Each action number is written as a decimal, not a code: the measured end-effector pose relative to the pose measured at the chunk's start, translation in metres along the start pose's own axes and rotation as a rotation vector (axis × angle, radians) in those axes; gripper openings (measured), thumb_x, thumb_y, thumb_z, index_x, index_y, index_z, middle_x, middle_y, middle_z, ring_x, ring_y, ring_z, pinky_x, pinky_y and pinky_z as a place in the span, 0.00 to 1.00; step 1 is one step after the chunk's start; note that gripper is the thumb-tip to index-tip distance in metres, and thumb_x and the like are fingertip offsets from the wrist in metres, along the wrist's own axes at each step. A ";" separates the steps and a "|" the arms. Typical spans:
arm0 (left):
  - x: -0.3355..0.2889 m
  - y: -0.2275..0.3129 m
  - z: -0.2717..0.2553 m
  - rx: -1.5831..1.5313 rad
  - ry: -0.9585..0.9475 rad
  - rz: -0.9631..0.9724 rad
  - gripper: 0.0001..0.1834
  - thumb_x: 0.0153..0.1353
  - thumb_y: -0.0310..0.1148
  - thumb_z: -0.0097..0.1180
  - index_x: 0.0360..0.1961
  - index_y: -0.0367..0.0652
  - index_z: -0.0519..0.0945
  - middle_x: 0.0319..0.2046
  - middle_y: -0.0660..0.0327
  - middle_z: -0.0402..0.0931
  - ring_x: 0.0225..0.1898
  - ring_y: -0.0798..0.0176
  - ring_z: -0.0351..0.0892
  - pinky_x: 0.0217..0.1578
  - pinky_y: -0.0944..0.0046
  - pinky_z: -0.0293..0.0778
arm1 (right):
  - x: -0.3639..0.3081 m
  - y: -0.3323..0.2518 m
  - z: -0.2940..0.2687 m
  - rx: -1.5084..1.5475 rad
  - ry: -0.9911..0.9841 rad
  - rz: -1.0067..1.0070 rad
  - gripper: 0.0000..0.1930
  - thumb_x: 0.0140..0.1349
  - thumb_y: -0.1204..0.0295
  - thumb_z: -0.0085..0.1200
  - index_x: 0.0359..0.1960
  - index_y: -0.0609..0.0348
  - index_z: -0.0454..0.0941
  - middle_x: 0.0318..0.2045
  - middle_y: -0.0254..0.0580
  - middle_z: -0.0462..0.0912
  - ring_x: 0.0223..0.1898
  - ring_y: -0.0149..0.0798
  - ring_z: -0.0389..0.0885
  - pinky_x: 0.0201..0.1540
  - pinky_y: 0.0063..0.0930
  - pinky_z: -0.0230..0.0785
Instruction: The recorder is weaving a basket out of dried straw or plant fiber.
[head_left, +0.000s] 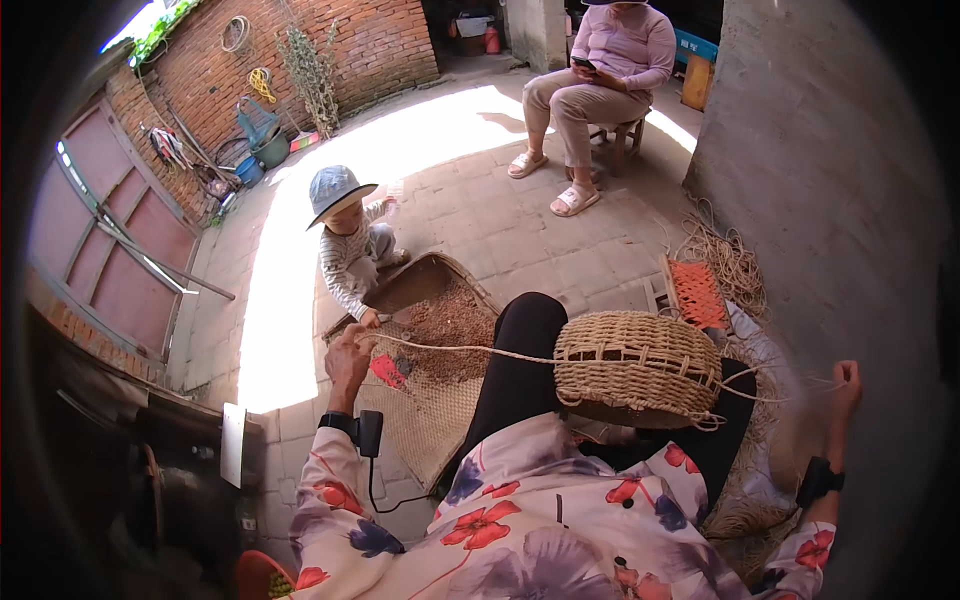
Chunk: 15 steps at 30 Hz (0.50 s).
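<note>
A woven straw basket (pixel 640 365) lies tilted across my thighs, with an open gap in the weave around its side. One pale cord (pixel 470 349) runs taut from the basket's left side to my left hand (pixel 349 362), whose fingers are closed on it. On the far right, my right hand (pixel 847 388) is raised with its fingers pinched on a thinner strand (pixel 785 398) that comes from the basket's right side. Neither hand touches the basket itself.
A woven scoop-shaped tray (pixel 415 425) holding brown kernels (pixel 450 325) lies left of my legs. A person in a blue hat (pixel 352 245) crouches beside it. Another person (pixel 605 90) sits on a stool, holding a phone. Cord coils (pixel 735 260) and an orange-seated stool (pixel 697 292) stand right.
</note>
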<state>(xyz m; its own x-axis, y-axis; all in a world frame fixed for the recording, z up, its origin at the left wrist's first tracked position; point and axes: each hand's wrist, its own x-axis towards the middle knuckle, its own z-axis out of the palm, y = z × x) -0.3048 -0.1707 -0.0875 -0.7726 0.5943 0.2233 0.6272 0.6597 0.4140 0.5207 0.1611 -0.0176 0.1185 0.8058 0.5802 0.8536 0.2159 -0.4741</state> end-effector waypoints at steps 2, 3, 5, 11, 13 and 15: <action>-0.011 0.049 0.016 0.000 -0.076 0.183 0.29 0.54 0.45 0.65 0.58 0.54 0.73 0.43 0.45 0.80 0.42 0.45 0.82 0.41 0.52 0.76 | 0.001 -0.010 0.000 0.066 0.003 0.062 0.09 0.65 0.67 0.53 0.31 0.59 0.72 0.24 0.33 0.72 0.28 0.31 0.69 0.33 0.27 0.64; -0.017 0.072 0.021 -0.210 -0.147 0.203 0.28 0.56 0.44 0.65 0.57 0.50 0.74 0.43 0.46 0.81 0.42 0.49 0.82 0.40 0.54 0.76 | -0.001 -0.015 -0.003 0.122 0.007 0.126 0.10 0.66 0.65 0.53 0.31 0.58 0.73 0.24 0.31 0.72 0.28 0.28 0.69 0.33 0.27 0.64; -0.040 0.124 0.013 -0.453 -0.268 0.239 0.27 0.57 0.44 0.64 0.56 0.46 0.75 0.43 0.48 0.81 0.42 0.52 0.83 0.40 0.56 0.76 | 0.001 -0.065 -0.019 0.459 -0.072 0.454 0.12 0.67 0.60 0.53 0.33 0.55 0.76 0.25 0.31 0.74 0.28 0.26 0.71 0.33 0.26 0.65; -0.089 0.228 -0.012 -0.557 -0.689 0.552 0.17 0.65 0.41 0.59 0.46 0.38 0.78 0.32 0.56 0.82 0.31 0.69 0.78 0.34 0.66 0.75 | 0.008 -0.138 -0.049 1.269 -0.309 0.672 0.17 0.67 0.56 0.56 0.39 0.58 0.75 0.12 0.23 0.60 0.10 0.20 0.53 0.13 0.16 0.47; -0.092 0.241 -0.011 -0.582 -0.763 0.566 0.16 0.65 0.40 0.58 0.44 0.36 0.79 0.30 0.56 0.82 0.31 0.69 0.79 0.36 0.65 0.75 | 0.007 -0.159 -0.061 1.161 -0.274 0.601 0.15 0.67 0.57 0.56 0.39 0.58 0.75 0.12 0.22 0.58 0.11 0.19 0.51 0.13 0.16 0.45; -0.096 0.250 -0.014 -0.597 -0.805 0.530 0.14 0.65 0.38 0.57 0.39 0.34 0.80 0.27 0.59 0.81 0.31 0.70 0.78 0.35 0.67 0.74 | 0.005 -0.184 -0.070 1.057 -0.259 0.533 0.14 0.67 0.59 0.56 0.38 0.58 0.75 0.12 0.21 0.56 0.11 0.18 0.48 0.13 0.16 0.43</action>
<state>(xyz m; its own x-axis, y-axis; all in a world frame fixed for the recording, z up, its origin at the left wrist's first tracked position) -0.0756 -0.0692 0.0069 -0.0006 0.9989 -0.0473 0.5423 0.0400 0.8392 0.3997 0.0870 0.1192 0.1204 0.9912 0.0547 -0.1209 0.0694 -0.9902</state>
